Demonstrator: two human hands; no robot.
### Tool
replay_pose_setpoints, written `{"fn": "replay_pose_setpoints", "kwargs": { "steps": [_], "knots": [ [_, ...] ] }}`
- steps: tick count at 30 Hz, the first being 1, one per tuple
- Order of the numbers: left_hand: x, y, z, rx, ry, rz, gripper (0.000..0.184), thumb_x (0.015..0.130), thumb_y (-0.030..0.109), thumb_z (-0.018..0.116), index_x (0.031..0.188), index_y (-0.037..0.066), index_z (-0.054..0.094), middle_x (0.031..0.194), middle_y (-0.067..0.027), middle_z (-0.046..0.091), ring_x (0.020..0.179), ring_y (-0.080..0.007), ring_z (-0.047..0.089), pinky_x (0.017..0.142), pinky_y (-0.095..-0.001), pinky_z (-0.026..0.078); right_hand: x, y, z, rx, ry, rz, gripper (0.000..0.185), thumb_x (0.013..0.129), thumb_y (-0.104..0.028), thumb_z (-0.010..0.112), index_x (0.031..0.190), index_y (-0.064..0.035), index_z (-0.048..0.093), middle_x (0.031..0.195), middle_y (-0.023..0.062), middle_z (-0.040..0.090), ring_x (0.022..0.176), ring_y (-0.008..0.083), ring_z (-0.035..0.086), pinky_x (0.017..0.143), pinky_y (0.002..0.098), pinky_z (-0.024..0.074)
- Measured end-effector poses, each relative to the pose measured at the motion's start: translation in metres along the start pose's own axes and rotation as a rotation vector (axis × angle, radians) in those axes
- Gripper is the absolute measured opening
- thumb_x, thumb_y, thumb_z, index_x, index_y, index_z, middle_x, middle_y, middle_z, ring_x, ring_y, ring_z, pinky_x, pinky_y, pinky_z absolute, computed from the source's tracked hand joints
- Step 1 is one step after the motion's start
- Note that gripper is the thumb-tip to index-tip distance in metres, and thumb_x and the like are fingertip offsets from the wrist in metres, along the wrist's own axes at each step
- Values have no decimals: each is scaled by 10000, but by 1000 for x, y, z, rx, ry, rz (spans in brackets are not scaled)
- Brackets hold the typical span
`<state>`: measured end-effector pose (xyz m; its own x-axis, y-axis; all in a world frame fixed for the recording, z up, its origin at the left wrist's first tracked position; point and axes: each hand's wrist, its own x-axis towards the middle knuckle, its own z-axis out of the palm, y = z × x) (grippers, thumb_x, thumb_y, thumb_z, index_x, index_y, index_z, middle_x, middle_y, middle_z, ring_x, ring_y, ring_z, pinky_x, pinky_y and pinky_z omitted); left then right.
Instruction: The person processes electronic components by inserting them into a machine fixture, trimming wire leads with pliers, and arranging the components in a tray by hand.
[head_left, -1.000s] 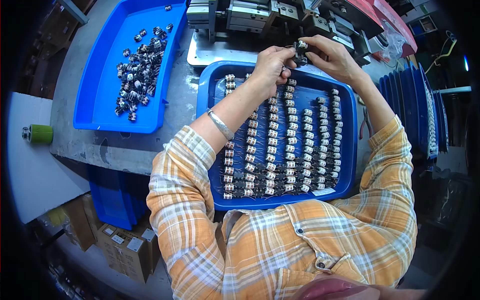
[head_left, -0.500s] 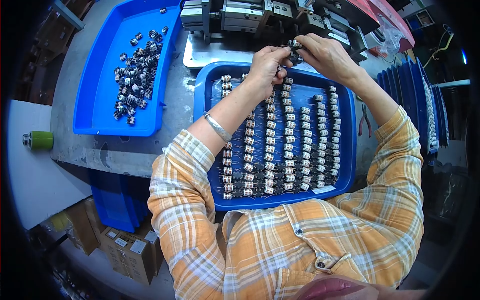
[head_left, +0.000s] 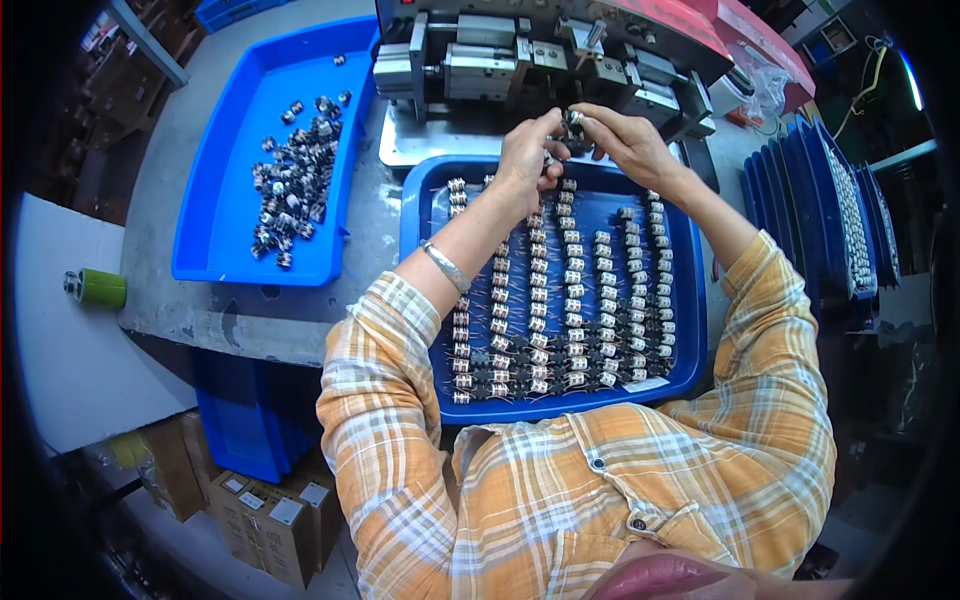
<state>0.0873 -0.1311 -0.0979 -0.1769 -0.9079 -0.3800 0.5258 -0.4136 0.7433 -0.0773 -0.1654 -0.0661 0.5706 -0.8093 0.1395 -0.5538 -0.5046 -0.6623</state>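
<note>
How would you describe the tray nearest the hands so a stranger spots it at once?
Find the machine on the far side of the grey bench. Between that machine and the plaid shirt lies a darker blue tray with rounded corners. Its small parts lie in long rows, whereas the brighter blue tray on the left holds a loose heap.

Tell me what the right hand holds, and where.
A small component, in the fingers of the right hand; where they grip it is too small to tell.
</note>
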Motion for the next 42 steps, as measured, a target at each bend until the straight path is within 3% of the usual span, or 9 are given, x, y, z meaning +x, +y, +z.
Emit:
{"fn": "replay_pose_setpoints", "kwargs": {
  "steps": [3,6,13,17,22,25,33,36,42],
  "knots": [
    [11,2,-10,32,14,36,323,814,381,556,866,71,484,642,-40,490,420,-72,395,341,-176,245,5,5,7,410,103,319,482,912,-398,345,1054,19,539,845,139,624,647,163,609,536,251,466],
    [17,7,-19,47,32,86,233,821,277,572,836,60,491,622,-33,503,413,-70,404,337,-182,257,15,12,16,550,-57,502,406,878,-383,442,968,-4,555,791,101,616,641,136,604,523,220,456],
    [-11,40,-64,216,131,289,133,831,191,570,832,74,507,635,-12,507,435,-53,392,359,-176,268,10,14,15,639,304,254,254,851,-311,549,814,-63,588,724,24,601,611,69,571,516,177,444],
    [-65,43,-52,859,-71,313,155,825,216,594,809,62,610,601,37,490,504,-16,415,433,-152,315,-30,-3,19,559,172,323,258,871,-314,522,833,-65,576,715,3,584,576,30,548,504,147,424],
    [-97,14,-30,1548,-452,577,143,797,196,567,852,67,598,751,-129,614,665,-269,603,569,-355,463,-45,-23,30,575,101,343,261,860,-308,537,845,-52,585,716,3,585,579,40,544,498,156,419],
    [-102,1,-28,1752,-537,551,143,803,186,548,820,48,583,771,-107,608,708,-289,604,610,-381,484,-49,-24,37,630,88,341,252,863,-292,526,848,-45,577,721,11,585,582,46,544,503,165,423],
    [-89,11,-50,1425,-300,699,129,792,151,547,798,39,611,725,-128,608,660,-292,599,569,-366,468,-52,-12,54,887,128,363,225,860,-256,535,917,-40,564,781,49,608,611,72,575,502,173,441],
    [-77,28,-59,1128,-71,551,166,801,147,579,851,-4,626,659,-99,612,567,-129,569,519,-249,432,-54,-35,61,1042,-83,399,367,843,-261,567,1096,-4,500,931,126,609,702,125,618,518,190,487],
    [-62,21,-61,1051,-67,664,161,822,161,573,865,9,603,649,-82,583,570,-116,539,522,-250,416,-43,-32,79,1253,12,370,277,855,-259,557,1009,-29,537,864,119,621,663,102,615,501,184,483]
  ]
}}
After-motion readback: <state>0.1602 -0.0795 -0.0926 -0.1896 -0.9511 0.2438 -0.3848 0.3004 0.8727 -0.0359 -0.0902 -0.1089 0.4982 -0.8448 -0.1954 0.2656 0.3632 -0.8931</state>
